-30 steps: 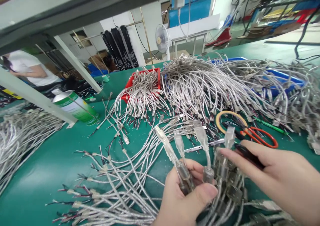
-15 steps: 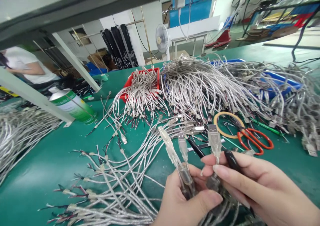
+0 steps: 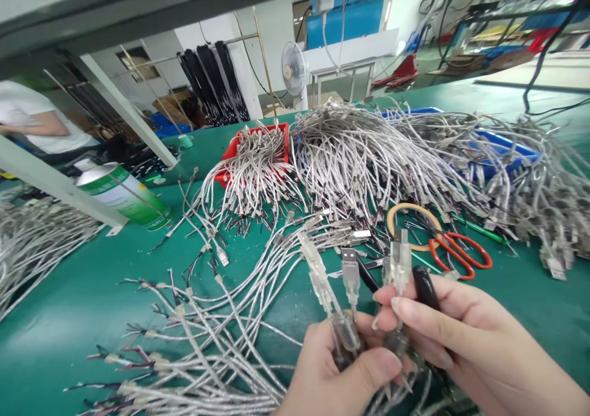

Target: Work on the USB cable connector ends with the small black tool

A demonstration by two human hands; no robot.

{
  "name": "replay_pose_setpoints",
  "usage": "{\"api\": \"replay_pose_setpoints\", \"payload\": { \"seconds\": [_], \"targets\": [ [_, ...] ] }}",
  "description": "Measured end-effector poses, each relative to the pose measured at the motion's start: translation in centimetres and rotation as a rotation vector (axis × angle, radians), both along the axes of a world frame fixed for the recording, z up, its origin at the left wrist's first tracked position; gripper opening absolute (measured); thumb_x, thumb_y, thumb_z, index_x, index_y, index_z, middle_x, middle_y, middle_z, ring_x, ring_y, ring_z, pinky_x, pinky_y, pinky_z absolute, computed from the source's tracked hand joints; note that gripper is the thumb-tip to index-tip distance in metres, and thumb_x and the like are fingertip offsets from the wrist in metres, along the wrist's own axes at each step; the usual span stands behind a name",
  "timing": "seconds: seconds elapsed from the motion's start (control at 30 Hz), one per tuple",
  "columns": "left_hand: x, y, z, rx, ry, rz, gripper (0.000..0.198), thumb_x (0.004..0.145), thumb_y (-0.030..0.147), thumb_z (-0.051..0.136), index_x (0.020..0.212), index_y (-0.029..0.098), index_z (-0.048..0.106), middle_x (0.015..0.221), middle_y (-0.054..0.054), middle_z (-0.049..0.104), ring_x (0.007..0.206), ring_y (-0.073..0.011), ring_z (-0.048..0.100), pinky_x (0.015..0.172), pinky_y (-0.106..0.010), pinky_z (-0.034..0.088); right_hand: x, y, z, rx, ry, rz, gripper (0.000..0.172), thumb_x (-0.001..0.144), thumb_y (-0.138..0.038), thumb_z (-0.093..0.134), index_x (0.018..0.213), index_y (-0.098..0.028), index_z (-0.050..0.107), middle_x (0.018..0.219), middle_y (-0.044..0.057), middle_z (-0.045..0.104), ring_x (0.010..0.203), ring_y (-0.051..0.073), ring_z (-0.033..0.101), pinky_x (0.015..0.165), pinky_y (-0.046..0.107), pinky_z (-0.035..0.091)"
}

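Note:
My left hand [image 3: 338, 376] is closed round a bunch of clear-plastic USB plugs [image 3: 343, 299] on silver braided cables, their metal ends pointing up. My right hand [image 3: 465, 342] pinches another clear USB plug [image 3: 400, 262] between thumb and forefinger, right beside the bunch. A black-handled tool [image 3: 424, 287] is tucked under the same hand's fingers. More loose cables [image 3: 207, 336] with bare coloured wire ends fan out on the green mat [image 3: 69, 293] to the left of my hands.
Big heaps of silver cables [image 3: 369, 152] cover a red tray [image 3: 235, 149] and a blue tray [image 3: 511, 152]. Orange-handled scissors [image 3: 458, 253] and a tape ring [image 3: 412, 210] lie ahead. A green spray can [image 3: 122, 195] lies left; a person in white [image 3: 32, 121] is beyond.
My right hand has brought its plug closer to the bunch in my left hand and holds it more upright. The view has shifted slightly to the right.

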State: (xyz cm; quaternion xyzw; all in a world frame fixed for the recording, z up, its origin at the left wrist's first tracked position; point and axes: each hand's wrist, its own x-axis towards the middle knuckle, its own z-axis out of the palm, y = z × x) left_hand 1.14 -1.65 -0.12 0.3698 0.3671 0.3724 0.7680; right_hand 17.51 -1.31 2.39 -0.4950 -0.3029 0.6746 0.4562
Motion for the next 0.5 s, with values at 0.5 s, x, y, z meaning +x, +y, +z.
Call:
{"api": "replay_pose_setpoints", "payload": {
  "seconds": [0.5],
  "targets": [
    [0.3, 0.1, -0.9, -0.028, -0.151, -0.145, 0.052, 0.075, 0.059, 0.080, 0.087, 0.012, 0.060, 0.071, -0.004, 0.067, 0.058, -0.0060, 0.060, 0.057, -0.017, 0.043, -0.4, -0.2, -1.3, 0.001, 0.189, 0.091, 0.036, 0.078, -0.048, 0.081, 0.078, -0.023, 0.055, 0.051, -0.009, 0.042, 0.036, 0.007, 0.042, 0.038, 0.021, 0.042]
  ]
}}
